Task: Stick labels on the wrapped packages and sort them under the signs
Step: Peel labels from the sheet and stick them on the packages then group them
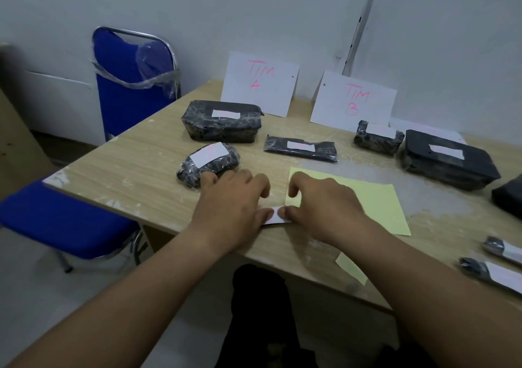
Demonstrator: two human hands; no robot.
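Pinching a small white label (275, 218) from both ends, I have the curled fingers of my left hand (234, 203) and my right hand (322, 201) closed on it, thumb tips nearly meeting over the paper. The label sits low over the near edge of the counter (135, 164), just beside the corner of a yellow sheet (378, 201) that my right hand partly covers. Close beyond my left hand lies a rounded package (209, 164) with a white label on top. Farther back, a long package (221, 121) and a flat package (300, 148) lie under the TIM A sign (260, 82), and a small package (378, 138) and a boxy package (449, 158) lie under the TIM B sign (353, 99).
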